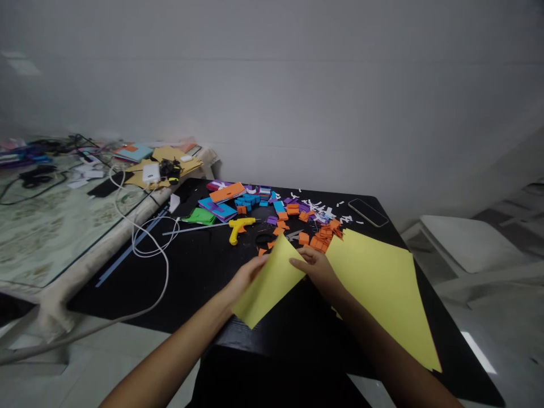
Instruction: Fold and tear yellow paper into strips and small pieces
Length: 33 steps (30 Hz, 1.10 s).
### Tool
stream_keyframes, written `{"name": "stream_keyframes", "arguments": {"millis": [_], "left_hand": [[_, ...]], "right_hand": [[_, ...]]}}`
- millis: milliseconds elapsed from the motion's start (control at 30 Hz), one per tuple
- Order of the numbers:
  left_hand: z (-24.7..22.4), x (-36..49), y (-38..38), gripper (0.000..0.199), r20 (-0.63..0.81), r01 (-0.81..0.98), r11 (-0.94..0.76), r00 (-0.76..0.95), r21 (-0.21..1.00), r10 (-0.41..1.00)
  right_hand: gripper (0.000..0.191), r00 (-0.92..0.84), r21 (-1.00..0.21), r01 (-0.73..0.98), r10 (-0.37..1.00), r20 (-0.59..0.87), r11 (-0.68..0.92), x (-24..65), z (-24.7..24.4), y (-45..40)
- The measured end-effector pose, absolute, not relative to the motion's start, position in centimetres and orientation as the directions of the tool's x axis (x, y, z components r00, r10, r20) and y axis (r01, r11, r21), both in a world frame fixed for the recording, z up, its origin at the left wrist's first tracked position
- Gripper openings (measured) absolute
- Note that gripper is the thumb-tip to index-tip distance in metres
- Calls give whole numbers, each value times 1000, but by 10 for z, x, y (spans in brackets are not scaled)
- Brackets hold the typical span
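A yellow paper sheet [272,283] is held tilted above the black table, near its front edge. My left hand [247,276] grips its left side, the fingers partly hidden behind the paper. At the sheet's right edge, my right hand [317,269] is closed on it, thumb on the front. A stack of larger yellow sheets [378,277] lies on the table to the right, partly under my right forearm. Just beyond the held sheet are scissors [293,235], folded orange paper pieces [327,235] and a yellow glue gun [240,226].
On the black table [191,283] lie colored paper packs [219,207], white scraps [317,209], a phone [368,212] and a white cable [164,266]. A cluttered second table [63,226] adjoins at left. A white chair [471,243] stands at right.
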<state>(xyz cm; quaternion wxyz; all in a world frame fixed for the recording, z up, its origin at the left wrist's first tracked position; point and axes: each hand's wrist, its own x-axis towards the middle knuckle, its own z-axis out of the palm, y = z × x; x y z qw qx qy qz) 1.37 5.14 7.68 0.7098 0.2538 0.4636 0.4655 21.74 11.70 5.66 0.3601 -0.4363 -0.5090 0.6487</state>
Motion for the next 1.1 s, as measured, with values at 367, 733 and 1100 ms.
{"name": "stream_keyframes", "arguments": {"millis": [367, 733, 1100], "left_hand": [[73, 17, 98, 58, -455, -140, 518, 323, 844, 830], [59, 14, 95, 56, -364, -60, 392, 262, 918, 894], [51, 24, 89, 48, -230, -45, 246, 228, 968, 946]], "right_hand": [[39, -257, -988, -36, 956, -138, -153, 218, 35, 122], [50, -265, -971, -136, 952, -153, -194, 212, 31, 122], [40, -311, -972, -103, 935, -172, -213, 209, 25, 115]]}}
